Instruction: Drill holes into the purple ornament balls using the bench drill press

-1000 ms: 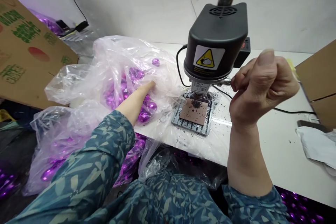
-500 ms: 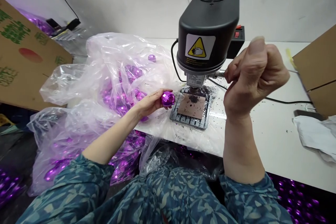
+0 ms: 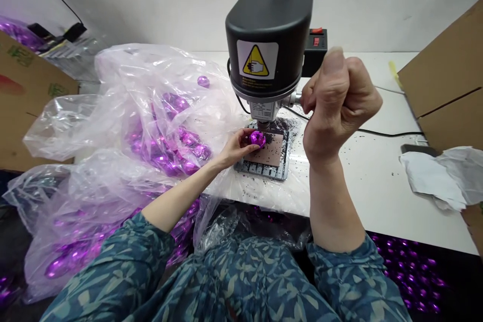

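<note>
Left hand (image 3: 234, 150): pinching faceted purple ball (image 3: 257, 139) over press base (image 3: 259, 171), near front edge of desk (image 3: 362, 196)
Right hand (image 3: 341, 105): fisted around lever (image 3: 297, 98)
Ball: apparently being positioned; next move needs centring

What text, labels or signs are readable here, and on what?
"Attention": small yellow print on the rounded black machine head, under its sticker; lines beneath too small.
Wordless sign: yellow warning triangle with hand pictogram, on the white rectangular sticker.
Too small: print on the pale rectangular label below the head.
Blurred: green print on the brown cardboard box at left.
</note>
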